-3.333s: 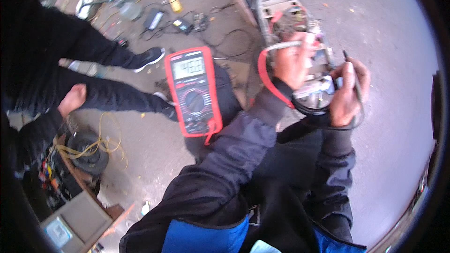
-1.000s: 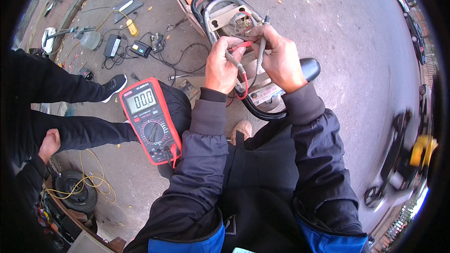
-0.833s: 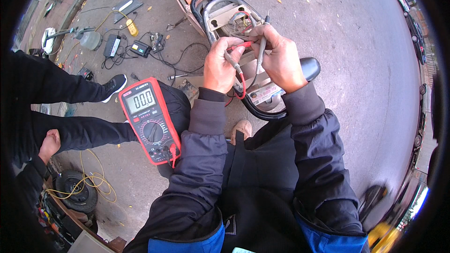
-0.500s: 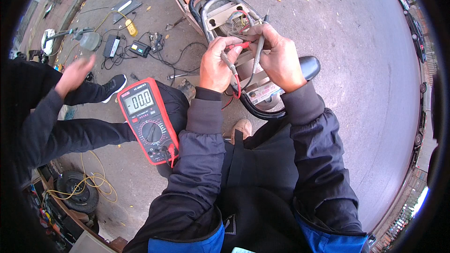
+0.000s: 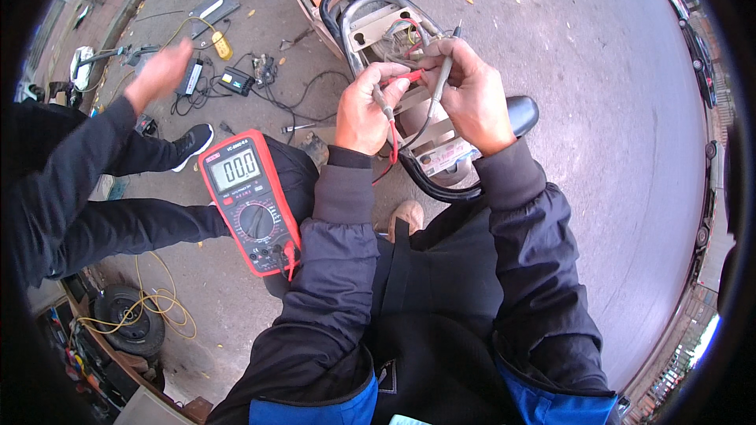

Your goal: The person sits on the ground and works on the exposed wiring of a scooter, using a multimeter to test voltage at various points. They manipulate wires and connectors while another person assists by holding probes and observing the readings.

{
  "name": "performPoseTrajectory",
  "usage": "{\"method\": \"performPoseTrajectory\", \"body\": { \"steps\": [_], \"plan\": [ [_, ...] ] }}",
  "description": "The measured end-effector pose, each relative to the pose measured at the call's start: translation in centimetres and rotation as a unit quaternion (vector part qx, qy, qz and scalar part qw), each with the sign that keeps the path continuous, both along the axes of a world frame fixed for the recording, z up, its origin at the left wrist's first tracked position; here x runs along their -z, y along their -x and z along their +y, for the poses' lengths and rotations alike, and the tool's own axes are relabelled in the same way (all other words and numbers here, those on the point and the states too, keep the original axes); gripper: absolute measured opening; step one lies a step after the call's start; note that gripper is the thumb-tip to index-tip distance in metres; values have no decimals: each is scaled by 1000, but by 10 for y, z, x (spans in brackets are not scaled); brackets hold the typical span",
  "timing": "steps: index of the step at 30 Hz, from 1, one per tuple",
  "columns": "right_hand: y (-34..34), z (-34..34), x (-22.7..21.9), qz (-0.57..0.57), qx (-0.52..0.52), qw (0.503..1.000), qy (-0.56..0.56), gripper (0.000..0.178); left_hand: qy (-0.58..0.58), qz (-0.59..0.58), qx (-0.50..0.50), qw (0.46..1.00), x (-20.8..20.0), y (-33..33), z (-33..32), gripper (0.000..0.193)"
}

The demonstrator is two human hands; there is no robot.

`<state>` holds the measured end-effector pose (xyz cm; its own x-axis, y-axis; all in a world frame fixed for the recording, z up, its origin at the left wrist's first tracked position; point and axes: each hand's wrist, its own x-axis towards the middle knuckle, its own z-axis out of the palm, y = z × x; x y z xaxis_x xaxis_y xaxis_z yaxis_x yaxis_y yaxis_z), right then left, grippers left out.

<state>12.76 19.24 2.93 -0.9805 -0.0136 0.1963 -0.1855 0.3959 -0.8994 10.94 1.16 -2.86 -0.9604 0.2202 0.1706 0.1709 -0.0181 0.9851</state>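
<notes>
Nearest the camera, two forearms in dark padded sleeves with blue hems rise from the lower edge toward the rear of a scooter. A red-cased digital multimeter (image 5: 250, 211) with a grey screen and round black dial rests on the person's left knee, tilted, its leads plugged in at the lower corner. The left hand (image 5: 366, 109) is curled closed, thumb and forefinger pinched on the red test probe (image 5: 405, 77), whose red lead loops down past the wrist. The right hand (image 5: 471, 93) is likewise closed, its fingers gripping the black test probe (image 5: 445, 72) like a pen, the slim tip slanting up and to the right. The two hands sit close together, almost knuckle to knuckle, both probes aimed into a tangle of coloured wires (image 5: 400, 34) inside the open grey plastic tail of the scooter (image 5: 370, 20), framed by a bent grey metal tube; whether the tips touch a contact cannot be made out. A curved black rail (image 5: 431, 186) passes just under the wrists. Farther left, another person in black clothes and a black sneaker crouches, one open hand (image 5: 161, 72) stretched out above a black charger brick (image 5: 235, 79), cables and small tools scattered on the ground. The surface is rough grey asphalt (image 5: 598, 110), outdoors, with a few dry leaves; a small tyre with yellow cord (image 5: 134, 321) lies at lower left.
</notes>
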Motion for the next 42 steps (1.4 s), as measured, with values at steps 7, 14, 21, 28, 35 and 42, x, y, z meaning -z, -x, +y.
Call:
{"method": "performPoseTrajectory", "body": {
  "steps": [7, 14, 21, 28, 35, 42],
  "plan": [
    [0, -2, -2, -19, -4, 998, 53, 29, -38, -21, 15, 999, -4, -2, 2, 23],
    [-1, -2, -6, -51, -6, 997, 62, 31, -29, -20, 11, 999, -4, -3, 0, 22],
    [-3, -2, -5, -46, 17, 999, 9, 25, 13, 20, -15, 1000, 0, -3, 1, 23],
    [-1, -3, -4, -36, 10, 999, 32, 23, 12, 28, -23, 999, -1, -3, 2, 24],
    [-2, -1, -4, -38, 2, 998, 40, 25, -53, -23, 1, 998, 1, -3, 2, 27],
    [0, 0, -2, -40, -6, 998, 51, 23, -12, 9, -12, 1000, 3, -2, 0, 28]
  ]
}}
